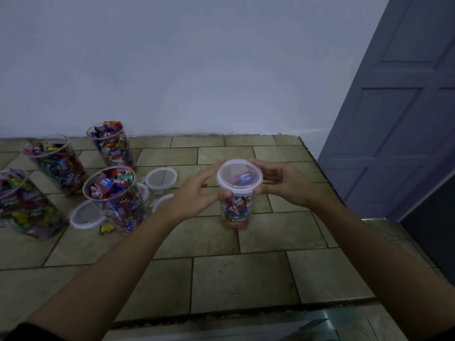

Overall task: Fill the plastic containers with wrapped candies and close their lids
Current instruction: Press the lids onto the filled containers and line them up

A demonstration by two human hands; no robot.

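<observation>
Brownish rectangular tiles cover the counter [246,279], which runs back to a pale wall [197,70]; a grey-blue panelled door [394,119] stands past its right end.

Near the middle of the counter a clear container [236,211] stands upright on the tiles, packed with wrapped candies [235,205] in red, blue and orange. A clear lid [240,175] with a white rim sits on top of it. Both hands are clasped round the top of it. The left hand [197,190] grasps the container just under the lid, its thumb on the near side and its fingers curved round the far side. The right hand [285,185] grasps the lid, with curled fingers on its rim and the thumb lower, at the near edge.

Well apart to the left stand four open ones heaped with candies: the wall-side container [110,146], the far-left container [55,163], the near container [115,200] and the edge container [22,205], which is cut off by the frame.

Loose lids lie flat on the tiles around the near container. The back lid [161,178] is to its right, the front lid [86,216] is at its left foot, and the hidden lid [161,201] is partly covered by the left wrist. One yellow-green stray candy [106,228] lies on the tiles, just beside the front lid
</observation>
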